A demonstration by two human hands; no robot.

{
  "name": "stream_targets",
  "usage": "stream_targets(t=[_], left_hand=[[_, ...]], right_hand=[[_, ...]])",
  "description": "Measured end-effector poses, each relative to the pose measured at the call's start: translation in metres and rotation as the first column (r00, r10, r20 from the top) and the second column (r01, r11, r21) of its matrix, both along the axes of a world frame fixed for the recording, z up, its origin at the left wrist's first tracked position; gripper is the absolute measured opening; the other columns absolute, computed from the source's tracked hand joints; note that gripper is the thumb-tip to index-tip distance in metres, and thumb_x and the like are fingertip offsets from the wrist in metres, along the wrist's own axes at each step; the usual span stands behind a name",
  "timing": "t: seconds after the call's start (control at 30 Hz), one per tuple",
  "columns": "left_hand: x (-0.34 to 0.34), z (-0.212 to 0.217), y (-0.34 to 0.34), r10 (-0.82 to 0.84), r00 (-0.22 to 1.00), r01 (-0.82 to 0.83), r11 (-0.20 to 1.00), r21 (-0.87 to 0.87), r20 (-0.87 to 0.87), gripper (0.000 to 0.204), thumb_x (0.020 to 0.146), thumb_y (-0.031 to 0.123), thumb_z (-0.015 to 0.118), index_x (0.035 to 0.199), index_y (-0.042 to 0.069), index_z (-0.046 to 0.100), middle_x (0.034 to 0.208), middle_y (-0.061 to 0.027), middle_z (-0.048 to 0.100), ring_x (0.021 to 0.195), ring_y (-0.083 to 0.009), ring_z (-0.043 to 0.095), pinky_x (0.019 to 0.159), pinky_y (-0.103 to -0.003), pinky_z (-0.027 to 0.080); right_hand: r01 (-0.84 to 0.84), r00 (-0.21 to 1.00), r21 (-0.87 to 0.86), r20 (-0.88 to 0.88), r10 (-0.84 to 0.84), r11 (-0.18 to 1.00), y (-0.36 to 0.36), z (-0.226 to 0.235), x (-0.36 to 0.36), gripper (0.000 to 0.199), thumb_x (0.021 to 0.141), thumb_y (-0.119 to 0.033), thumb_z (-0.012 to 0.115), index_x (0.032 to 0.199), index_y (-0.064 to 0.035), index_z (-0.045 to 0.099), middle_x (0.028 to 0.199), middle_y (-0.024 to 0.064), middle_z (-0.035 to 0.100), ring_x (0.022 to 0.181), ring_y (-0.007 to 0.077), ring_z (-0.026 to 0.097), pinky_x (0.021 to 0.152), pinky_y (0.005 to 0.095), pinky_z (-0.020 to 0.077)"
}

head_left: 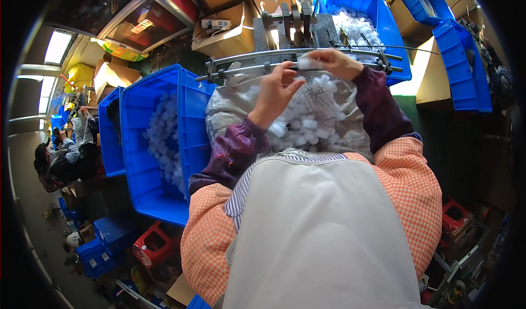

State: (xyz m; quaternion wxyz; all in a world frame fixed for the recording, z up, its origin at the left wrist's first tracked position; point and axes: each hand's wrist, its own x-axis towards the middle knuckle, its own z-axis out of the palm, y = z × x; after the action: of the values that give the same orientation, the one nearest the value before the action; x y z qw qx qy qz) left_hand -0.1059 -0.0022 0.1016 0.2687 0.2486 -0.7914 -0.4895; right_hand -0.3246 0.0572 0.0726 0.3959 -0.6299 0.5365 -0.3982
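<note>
A: White plastic piece (304, 62) sat pinched in our right hand (337, 62), held up just over the curved metal rail (307, 52) at the far side of the work. Fingers were closed on it, thumb underneath.

B: And our left hand (276, 92)?

A: Half open, fingers spread and curled, nothing held that we could see. It hung just beside the right, fingertips near the same piece, over the clear bag (241, 109) heaped with more white pieces and thin metal pins.

B: So which step did we judge it to be?

A: Feeding, we thought: one piece picked from the heap and being brought to the rail. Whether it had touched the rail we could not tell; the fingers hid the contact.

B: What did the next move call for?

A: By our reading, turning the piece so it met the rail squarely, the left hand steadying, then a light release so it did not tip off.

B: Stock around us?

A: Blue bin (159, 139) on our left, holding more white pieces, and a second blue bin (378, 18) behind the rail, also with white pieces in it. Cardboard boxes (224, 32) stood beyond. Other people worked far off at the left edge.
</note>
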Motion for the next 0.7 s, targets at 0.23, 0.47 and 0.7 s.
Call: stream_targets(t=[0.23,0.47,0.7], left_hand=[[0.062,-0.033,0.021,-0.114,0.579,0.561,0.774,-0.293,0.808,0.044,0.066,0.018,0.072,0.105,0.006,0.055,0.099,-0.0132,0.056,0.095,-0.0301,0.053,0.079,-0.037,0.046],[0.072,-0.047,0.017,-0.224,0.674,0.516,0.824,-0.233,0.704,0.033,0.069,0.008,0.066,0.101,0.005,0.056,0.097,-0.0133,0.054,0.094,-0.0322,0.052,0.078,-0.04,0.046],[0.075,-0.047,0.015,-0.226,0.697,0.507,0.827,-0.244,0.681,0.031,0.068,0.012,0.068,0.093,0.003,0.053,0.093,-0.0139,0.055,0.091,-0.033,0.053,0.075,-0.04,0.045]], right_hand=[[0.59,0.217,-0.396,-0.761,-0.611,0.703,-0.057,-0.06,-0.059,0.017,0.08,-0.016,0.053,0.096,-0.014,0.059,0.096,0.0069,0.058,0.094,0.0279,0.056,0.08,0.0399,0.0421],[0.584,0.28,-0.392,-0.724,-0.63,0.711,-0.07,-0.073,-0.062,0.018,0.078,-0.016,0.055,0.095,-0.0155,0.06,0.098,0.0046,0.058,0.101,0.0271,0.05,0.084,0.0403,0.0392],[0.583,0.327,-0.412,-0.671,-0.666,0.701,-0.068,-0.077,-0.065,0.016,0.08,-0.019,0.053,0.094,-0.0148,0.06,0.099,0.0042,0.058,0.101,0.0271,0.05,0.084,0.0408,0.0391]])
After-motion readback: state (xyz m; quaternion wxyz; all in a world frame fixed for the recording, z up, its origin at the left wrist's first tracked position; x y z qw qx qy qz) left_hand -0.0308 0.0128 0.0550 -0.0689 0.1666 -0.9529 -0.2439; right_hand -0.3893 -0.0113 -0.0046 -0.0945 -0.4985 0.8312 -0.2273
